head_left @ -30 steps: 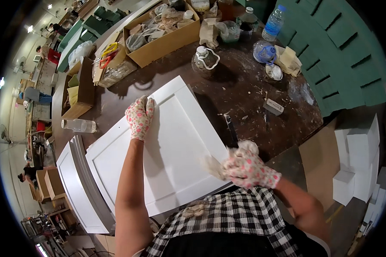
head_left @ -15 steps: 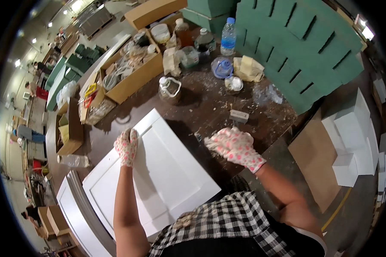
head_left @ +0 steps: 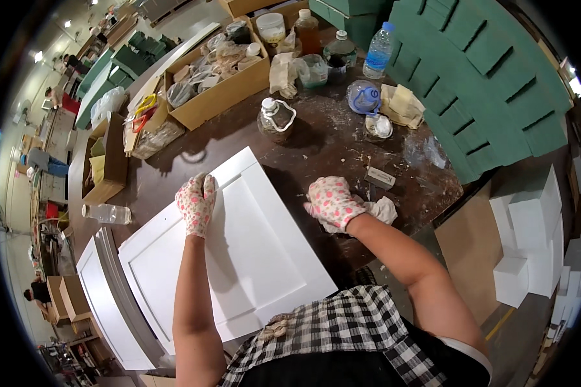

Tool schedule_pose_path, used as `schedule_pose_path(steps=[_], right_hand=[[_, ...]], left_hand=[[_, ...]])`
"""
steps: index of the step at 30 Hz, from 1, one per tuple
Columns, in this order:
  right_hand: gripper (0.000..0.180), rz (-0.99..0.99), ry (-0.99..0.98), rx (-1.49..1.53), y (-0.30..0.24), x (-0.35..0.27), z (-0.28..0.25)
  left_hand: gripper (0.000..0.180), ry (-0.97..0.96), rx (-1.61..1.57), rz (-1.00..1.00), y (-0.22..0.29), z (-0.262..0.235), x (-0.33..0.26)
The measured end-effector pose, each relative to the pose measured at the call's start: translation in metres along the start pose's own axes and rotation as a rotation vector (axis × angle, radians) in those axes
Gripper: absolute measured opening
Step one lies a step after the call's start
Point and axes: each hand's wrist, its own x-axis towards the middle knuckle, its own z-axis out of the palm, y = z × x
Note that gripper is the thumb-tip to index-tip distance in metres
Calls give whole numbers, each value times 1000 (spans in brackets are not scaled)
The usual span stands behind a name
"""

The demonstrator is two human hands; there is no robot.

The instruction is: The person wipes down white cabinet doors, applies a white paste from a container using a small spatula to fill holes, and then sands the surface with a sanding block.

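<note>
A white panel door [head_left: 265, 248] with a recessed centre lies tilted on the brown table in front of me. My left hand [head_left: 197, 205], in a white glove with pink dots, is closed over its far left edge. To the right of the panel, my right hand [head_left: 332, 201] wears a matching glove. Its fingers are curled on a crumpled white cloth [head_left: 383, 210] resting on the tabletop; part of the cloth is hidden beneath the hand. Just beyond that hand sits a small pale block [head_left: 379, 177].
More white panels [head_left: 113, 303] lie at left, near a clear bottle [head_left: 106, 213]. Farther back stand a handled jug [head_left: 275, 122], a cardboard box of bagged items [head_left: 216, 100], and a water bottle [head_left: 378, 51]. Green slotted blocks [head_left: 478, 84] rise at the right.
My right hand has moved left and farther from me, down against the tabletop, and the white cloth now shows under it. My left hand stays on the panel's edge. The view has shifted slightly.
</note>
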Motion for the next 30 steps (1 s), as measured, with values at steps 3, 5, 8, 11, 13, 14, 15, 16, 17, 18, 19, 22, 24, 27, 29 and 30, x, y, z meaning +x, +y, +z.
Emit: schedule_pose_path(steps=[3,5,8,11,13,14,15,16,17,18,19,22,24,27,29,30], right_hand=[[18,-5,-35,-96,-10,13,17],[13,-20,-19,-176,-10,18,22],[15,31,-54,12,-3,21,15],[22,0,8,83,5,4,3],[22,2,5,15,0,0,8],[22,-2,3,14,-2,0,10],[21,43,-19,46,-3,-1,11],[20,92,-39,79,-4,0,12],[16,37,-6,52,-3,-2,18],[16,35,-5,51,-4,-2,25],[15,13,36,-10,-5,-3,31],[13,-36,128,-85,-2,-3,43],[15,76,102,103,2,0,40],[14,72,202,233,13,1,37],[14,19,402,611,27,1,30],[17,145,322,773,33,3,20]], left_hand=[[29,-4,11,-7,7,-6,1],[26,31,20,19,7,-7,1],[26,2,-18,1,10,-11,-1],[26,20,-23,5,9,-11,-2],[27,24,-10,13,9,-11,-1],[27,27,2,25,9,-11,-1],[27,32,2,28,9,-10,-1],[27,34,3,26,9,-10,0],[27,36,-2,26,9,-9,0],[27,37,-6,25,9,-9,-1],[27,43,-15,29,9,-10,-1],[28,31,-13,32,7,-11,-2],[27,34,-12,38,5,-11,-2],[27,41,-17,45,3,-10,-1],[29,-7,17,20,10,-7,0],[29,-18,2,27,9,-4,0]])
